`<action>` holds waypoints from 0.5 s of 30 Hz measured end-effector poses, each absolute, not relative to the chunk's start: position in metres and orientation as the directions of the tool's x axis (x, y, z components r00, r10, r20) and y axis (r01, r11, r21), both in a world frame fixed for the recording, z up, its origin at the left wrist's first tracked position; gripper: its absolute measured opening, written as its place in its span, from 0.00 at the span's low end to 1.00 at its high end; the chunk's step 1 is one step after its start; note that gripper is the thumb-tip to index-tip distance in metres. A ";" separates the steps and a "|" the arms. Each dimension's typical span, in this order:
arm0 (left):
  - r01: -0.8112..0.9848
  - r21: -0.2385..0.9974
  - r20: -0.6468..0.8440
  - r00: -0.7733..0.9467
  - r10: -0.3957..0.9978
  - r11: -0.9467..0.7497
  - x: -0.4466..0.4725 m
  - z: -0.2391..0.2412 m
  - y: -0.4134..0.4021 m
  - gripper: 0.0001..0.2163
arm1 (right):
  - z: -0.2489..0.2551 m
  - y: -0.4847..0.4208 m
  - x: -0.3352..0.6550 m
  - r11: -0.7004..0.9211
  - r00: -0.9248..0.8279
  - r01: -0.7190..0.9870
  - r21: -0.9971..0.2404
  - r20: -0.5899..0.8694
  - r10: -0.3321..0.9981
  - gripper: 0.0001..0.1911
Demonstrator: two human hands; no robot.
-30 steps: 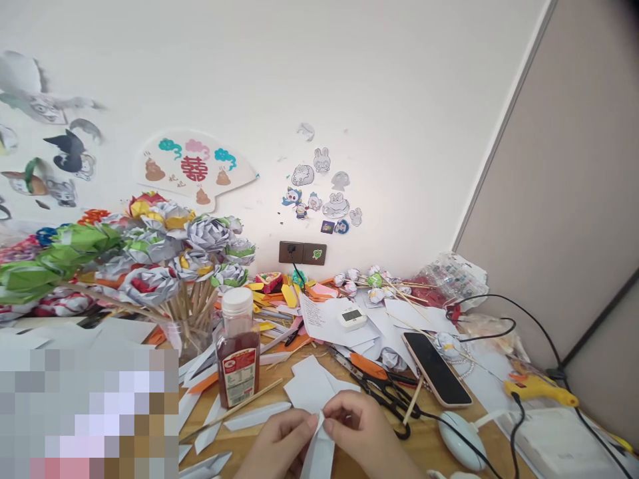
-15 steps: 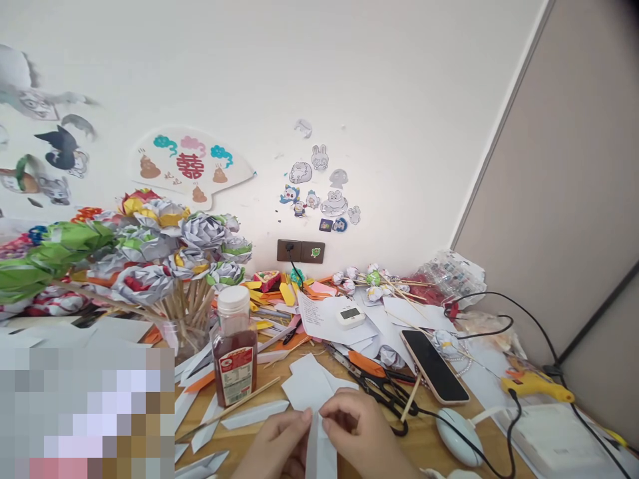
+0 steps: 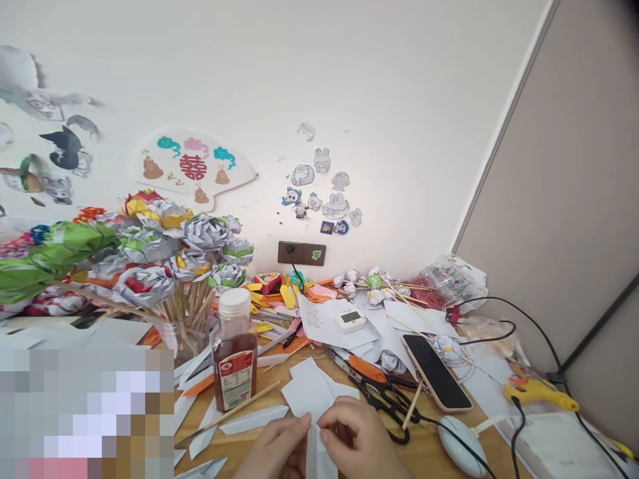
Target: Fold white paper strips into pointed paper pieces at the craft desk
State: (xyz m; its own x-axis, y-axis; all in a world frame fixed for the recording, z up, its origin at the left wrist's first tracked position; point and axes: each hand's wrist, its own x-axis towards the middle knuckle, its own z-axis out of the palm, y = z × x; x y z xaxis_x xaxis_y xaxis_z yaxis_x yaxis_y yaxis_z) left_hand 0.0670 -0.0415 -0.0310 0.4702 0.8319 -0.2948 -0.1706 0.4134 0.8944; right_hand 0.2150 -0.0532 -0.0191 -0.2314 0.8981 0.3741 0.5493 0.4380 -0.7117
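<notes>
I have the left hand [image 3: 279, 442] and right hand [image 3: 362, 436] both holding a folded white paper strip [image 3: 320, 459], fingertips at its upper end. I see it low over the tabletop [image 3: 422, 449], nearer than the loose white sheets [image 3: 307, 386], between a bottle [image 3: 235, 372] and black-handled scissors [image 3: 384, 399]. The phone [image 3: 436, 372] lies farther right.

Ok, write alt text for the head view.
A person's left hand and right hand hold a folded white paper strip over a wooden table. Black-handled scissors and a smartphone lie to the right; a white-capped bottle stands to the left, near paper flowers on sticks.
</notes>
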 end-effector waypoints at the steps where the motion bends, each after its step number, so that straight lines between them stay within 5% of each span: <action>1: -0.154 0.903 -0.293 0.464 0.836 0.402 0.067 -0.032 -0.041 0.18 | -0.019 -0.053 0.215 0.440 -0.235 0.549 -0.711 0.374 0.897 0.09; 15: 0.080 0.991 -0.133 0.517 0.846 0.107 0.067 -0.038 -0.033 0.24 | -0.025 -0.048 0.218 0.237 -0.150 0.442 -0.865 0.190 0.970 0.08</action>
State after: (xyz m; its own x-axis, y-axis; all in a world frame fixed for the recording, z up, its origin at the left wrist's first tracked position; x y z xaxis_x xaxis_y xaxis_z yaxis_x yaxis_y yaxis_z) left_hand 0.0673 -0.0333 -0.0377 0.5168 0.8457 -0.1329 0.0797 0.1070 0.9911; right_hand 0.2179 -0.0480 -0.0250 -0.1500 0.9703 0.1897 0.4417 0.2374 -0.8652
